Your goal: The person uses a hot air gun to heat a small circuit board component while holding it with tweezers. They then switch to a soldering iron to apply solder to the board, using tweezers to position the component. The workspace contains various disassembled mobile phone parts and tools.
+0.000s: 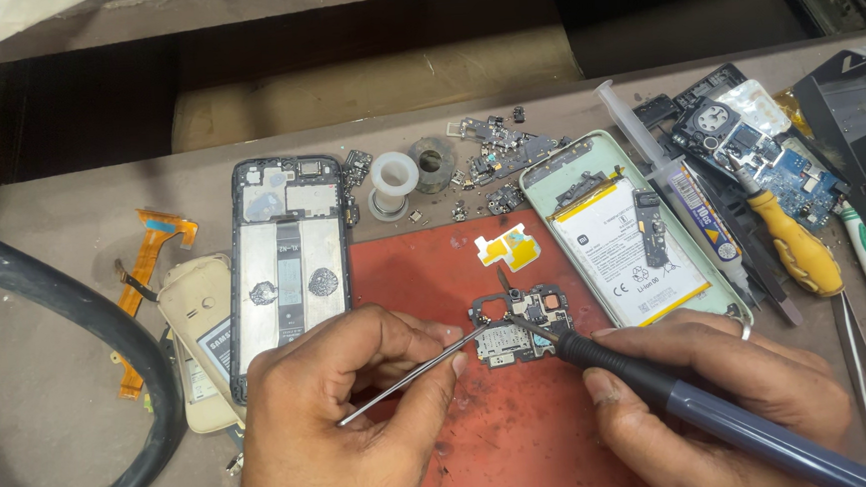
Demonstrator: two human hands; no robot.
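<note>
Cluttered desk, red mat. Our left hand pinches tweezers, right hand grips soldering iron on small circuit board; a slip risks bridging pads.

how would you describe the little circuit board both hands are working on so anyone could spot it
On the red mat mid-bench, look between the left hand with tweezers and the right hand with a blue soldering iron. Both tips meet on the small dark circuit board, bare and caseless.
</note>
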